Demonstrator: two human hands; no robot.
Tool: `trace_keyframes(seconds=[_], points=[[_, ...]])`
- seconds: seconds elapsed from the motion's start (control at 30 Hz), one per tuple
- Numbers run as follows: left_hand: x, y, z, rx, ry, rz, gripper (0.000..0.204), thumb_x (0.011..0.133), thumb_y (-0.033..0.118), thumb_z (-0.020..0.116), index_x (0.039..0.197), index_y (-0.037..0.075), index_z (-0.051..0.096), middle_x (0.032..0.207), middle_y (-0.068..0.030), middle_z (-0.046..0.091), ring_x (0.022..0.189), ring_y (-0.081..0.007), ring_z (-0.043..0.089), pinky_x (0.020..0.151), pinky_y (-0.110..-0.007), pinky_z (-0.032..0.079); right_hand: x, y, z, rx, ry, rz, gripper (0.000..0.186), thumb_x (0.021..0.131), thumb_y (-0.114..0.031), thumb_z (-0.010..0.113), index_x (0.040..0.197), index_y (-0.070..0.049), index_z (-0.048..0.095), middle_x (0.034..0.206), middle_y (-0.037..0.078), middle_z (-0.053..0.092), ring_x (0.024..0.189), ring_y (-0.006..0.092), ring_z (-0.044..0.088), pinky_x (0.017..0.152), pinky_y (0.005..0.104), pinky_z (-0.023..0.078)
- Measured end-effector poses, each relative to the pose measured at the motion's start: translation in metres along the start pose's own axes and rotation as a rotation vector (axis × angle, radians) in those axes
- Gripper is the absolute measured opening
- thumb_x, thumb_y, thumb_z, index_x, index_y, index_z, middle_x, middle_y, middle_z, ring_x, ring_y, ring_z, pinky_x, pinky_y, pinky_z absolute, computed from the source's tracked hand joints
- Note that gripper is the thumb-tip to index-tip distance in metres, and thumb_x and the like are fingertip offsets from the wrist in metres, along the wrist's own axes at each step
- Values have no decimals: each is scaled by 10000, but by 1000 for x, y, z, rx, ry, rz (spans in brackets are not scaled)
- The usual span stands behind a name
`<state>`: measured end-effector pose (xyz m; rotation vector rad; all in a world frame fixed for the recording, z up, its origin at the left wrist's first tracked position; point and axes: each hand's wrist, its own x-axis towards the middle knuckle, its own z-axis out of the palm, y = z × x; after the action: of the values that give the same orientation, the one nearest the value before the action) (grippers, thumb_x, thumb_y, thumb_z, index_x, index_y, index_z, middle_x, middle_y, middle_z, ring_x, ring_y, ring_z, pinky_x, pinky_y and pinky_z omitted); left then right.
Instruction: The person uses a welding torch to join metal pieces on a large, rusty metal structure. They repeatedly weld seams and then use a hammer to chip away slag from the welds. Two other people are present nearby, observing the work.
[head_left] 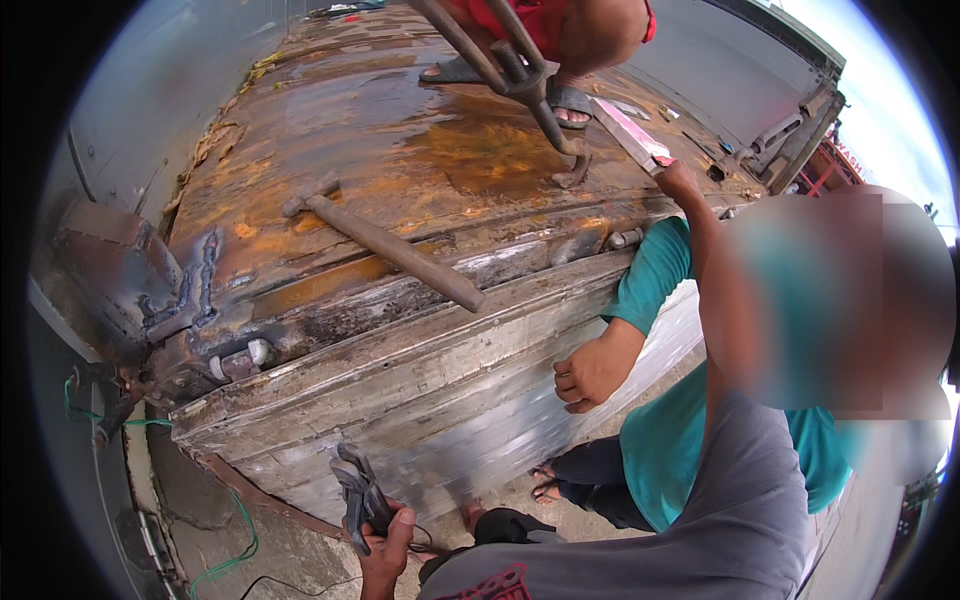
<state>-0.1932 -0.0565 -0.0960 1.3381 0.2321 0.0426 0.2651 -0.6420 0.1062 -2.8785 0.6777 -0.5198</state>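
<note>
Low in the view, my left hand (388, 550) is wrapped round a welding electrode holder (362, 495) with grey jaws and a dark handle. Its jaws point up, close to the whitish metal side panel. My right arm, in a grey sleeve, stretches forward to the upper right. There my right hand (680, 182) has its fingers closed at the near end of a long, narrow pink-and-white box (630, 137), which lies on the rusty metal bed (330, 120). The fingertips are partly hidden, and the box's contents cannot be made out.
A hammer (390, 248) rests across the bed's edge. A forked steel bar (515, 80) with a hook stands near a crouching person in red (600, 35). Close on my right, a co-worker in teal leans a hand (600, 368) over the panel. Green wire (245, 545) hangs lower left.
</note>
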Motion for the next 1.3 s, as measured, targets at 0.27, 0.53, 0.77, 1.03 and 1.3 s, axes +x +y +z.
trace_keyframes(seconds=[0.27, 0.53, 0.77, 1.03, 1.3], points=[[21, 38, 33, 273, -85, 112, 276, 880, 198, 861, 915, -5, 678, 733, -67, 690, 684, -100, 667, 596, -292, 508, 137, 161, 44, -334, 68, -109, 601, 871, -402, 734, 1339, -50, 597, 1104, 190, 734, 824, 315, 735, 711, 435, 604], [13, 49, 41, 262, -93, 114, 249, 912, 187, 840, 938, 4, 673, 734, -66, 675, 654, -104, 648, 572, -311, 489, 137, 150, 84, -324, -11, -435, 785, 874, -400, 751, 1540, -60, 512, 1182, 252, 750, 987, 376, 763, 831, 452, 629], [-7, 41, 19, 298, -131, 196, 294, 910, 231, 841, 957, -11, 681, 717, -64, 669, 610, -116, 631, 546, -323, 470, 63, 120, 10, -169, -111, -339, 486, 900, -299, 659, 1301, -24, 641, 932, 156, 676, 782, 263, 680, 659, 400, 541], [-36, 26, -16, 165, -91, 188, 262, 918, 189, 835, 852, -6, 673, 620, 16, 578, 595, -61, 522, 529, -299, 408, -124, 14, -70, 617, -75, -83, 315, 929, -204, 570, 1110, -23, 754, 703, 12, 518, 585, 102, 500, 492, 312, 385], [-63, 72, -33, -16, -267, 86, 146, 950, 129, 799, 933, 16, 708, 705, 39, 595, 646, -46, 519, 577, -280, 411, -428, -25, -132, 1298, 357, -118, 258, 1072, -125, 581, 1239, 44, 684, 941, 52, 684, 729, 81, 610, 582, 215, 496]])
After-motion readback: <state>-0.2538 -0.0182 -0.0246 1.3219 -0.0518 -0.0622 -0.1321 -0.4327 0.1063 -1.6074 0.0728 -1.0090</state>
